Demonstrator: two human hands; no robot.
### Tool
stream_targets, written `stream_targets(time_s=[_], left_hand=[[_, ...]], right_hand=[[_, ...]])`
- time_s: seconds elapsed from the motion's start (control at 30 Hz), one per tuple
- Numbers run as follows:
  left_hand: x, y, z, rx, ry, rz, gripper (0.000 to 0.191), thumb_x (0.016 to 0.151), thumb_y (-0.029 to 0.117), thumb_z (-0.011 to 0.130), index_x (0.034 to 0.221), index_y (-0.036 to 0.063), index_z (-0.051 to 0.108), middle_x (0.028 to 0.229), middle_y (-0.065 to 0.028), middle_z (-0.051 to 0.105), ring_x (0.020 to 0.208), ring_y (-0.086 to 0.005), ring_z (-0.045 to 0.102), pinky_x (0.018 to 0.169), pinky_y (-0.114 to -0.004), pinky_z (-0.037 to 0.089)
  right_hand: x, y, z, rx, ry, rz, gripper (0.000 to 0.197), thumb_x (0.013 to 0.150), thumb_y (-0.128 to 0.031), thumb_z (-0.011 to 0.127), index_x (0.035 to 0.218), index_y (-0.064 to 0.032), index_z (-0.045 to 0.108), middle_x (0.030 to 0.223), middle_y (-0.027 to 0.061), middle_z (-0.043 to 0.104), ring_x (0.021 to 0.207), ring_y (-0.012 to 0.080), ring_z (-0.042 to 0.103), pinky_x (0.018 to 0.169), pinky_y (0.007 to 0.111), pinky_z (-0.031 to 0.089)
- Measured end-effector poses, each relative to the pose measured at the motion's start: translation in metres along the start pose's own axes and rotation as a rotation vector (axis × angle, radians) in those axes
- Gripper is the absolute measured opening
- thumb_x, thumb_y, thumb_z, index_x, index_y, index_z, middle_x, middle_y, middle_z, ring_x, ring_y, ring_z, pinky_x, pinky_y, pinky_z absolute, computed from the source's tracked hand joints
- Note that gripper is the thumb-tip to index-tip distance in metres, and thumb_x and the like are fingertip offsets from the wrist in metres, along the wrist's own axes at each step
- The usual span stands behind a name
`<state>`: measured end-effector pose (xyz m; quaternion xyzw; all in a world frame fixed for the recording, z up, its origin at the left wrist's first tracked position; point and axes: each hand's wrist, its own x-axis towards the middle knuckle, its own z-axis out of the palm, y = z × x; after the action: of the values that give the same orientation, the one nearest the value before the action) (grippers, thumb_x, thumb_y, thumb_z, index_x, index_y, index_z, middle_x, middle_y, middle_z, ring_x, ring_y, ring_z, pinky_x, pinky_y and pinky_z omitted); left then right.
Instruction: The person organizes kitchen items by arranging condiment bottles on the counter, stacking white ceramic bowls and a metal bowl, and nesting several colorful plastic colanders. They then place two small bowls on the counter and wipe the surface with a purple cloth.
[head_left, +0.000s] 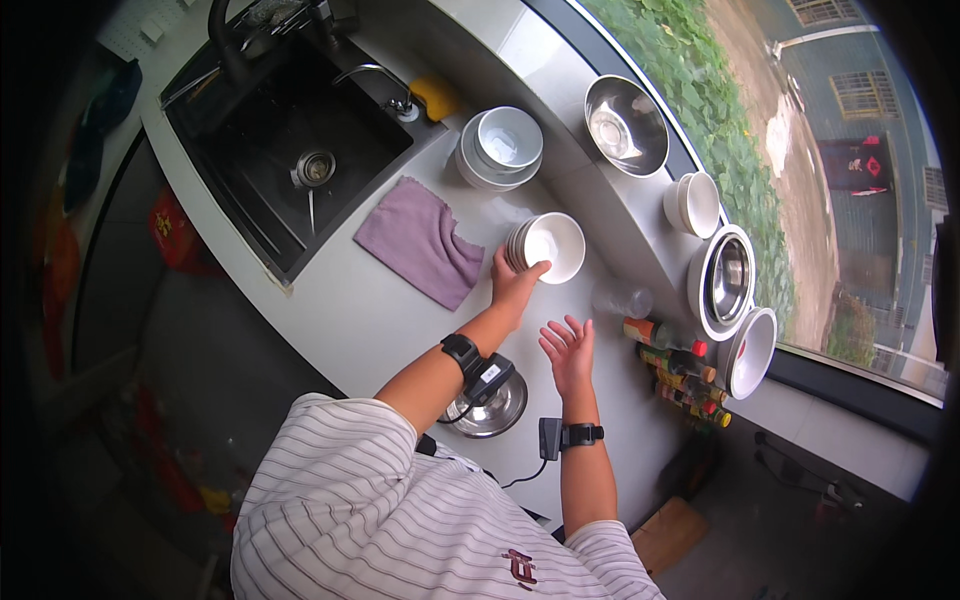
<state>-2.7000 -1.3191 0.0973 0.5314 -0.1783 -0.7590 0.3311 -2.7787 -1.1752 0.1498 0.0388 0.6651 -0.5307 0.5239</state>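
My left hand (516, 286) grips a stack of white bowls (556, 247), the thumb over the rim and the fingers against the outer side. The stack is tilted, its mouth turned to the right. My right hand (570, 350) is raised below the bowls, palm up with fingers apart, and holds nothing. Left of the stack, a purple cloth (424, 244) lies on the white countertop (390, 330). Behind it stand larger nested pale bowls (501, 178). Partly hidden by my left wrist is a stainless steel bowl (501, 409).
A black sink (247, 165) with a small tap (375, 69) is at the left. On the window ledge are a metal bowl (626, 126), white cups (694, 206) and white basins (752, 352). Sauce bottles (667, 335) and a clear plastic bottle (626, 298) line the right side.
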Motion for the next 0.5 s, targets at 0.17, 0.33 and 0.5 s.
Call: stream_targets(time_s=[0.17, 0.33, 0.5], left_hand=[[0.018, 0.009, 0.012, 0.005, 0.0, 0.083, 0.09, 0.063, 0.024, 0.076, 0.133, 0.0047, 0.023, 0.13, -0.015, 0.031, 0.12, -0.0261, 0.035, 0.099, -0.037, 0.034], [0.015, 0.037, 0.021, 0.113, -0.035, 0.155, 0.093, 0.062, 0.019, 0.078, 0.134, 0.0045, 0.02, 0.13, -0.0133, 0.036, 0.12, -0.0225, 0.037, 0.1, -0.034, 0.031], [0.03, 0.041, 0.022, 0.082, -0.061, 0.198, 0.089, 0.061, 0.018, 0.079, 0.131, 0.0034, 0.026, 0.127, -0.0132, 0.038, 0.118, -0.0236, 0.039, 0.098, -0.034, 0.034]], right_hand=[[-0.027, 0.051, -0.04, -0.459, 0.093, -0.03, 0.04, 0.089, -0.032, 0.052, 0.114, -0.0022, 0.052, 0.097, 0.0076, 0.058, 0.088, 0.0167, 0.056, 0.074, 0.029, 0.046], [-0.061, 0.097, -0.062, -0.554, -0.03, 0.137, 0.038, 0.085, -0.021, 0.06, 0.117, -0.0024, 0.052, 0.096, 0.0046, 0.059, 0.087, 0.013, 0.057, 0.07, 0.029, 0.052], [-0.078, 0.11, -0.066, -0.381, -0.029, 0.221, 0.033, 0.085, -0.015, 0.06, 0.112, 0.0018, 0.053, 0.09, 0.0043, 0.059, 0.081, 0.0122, 0.058, 0.066, 0.027, 0.054]])
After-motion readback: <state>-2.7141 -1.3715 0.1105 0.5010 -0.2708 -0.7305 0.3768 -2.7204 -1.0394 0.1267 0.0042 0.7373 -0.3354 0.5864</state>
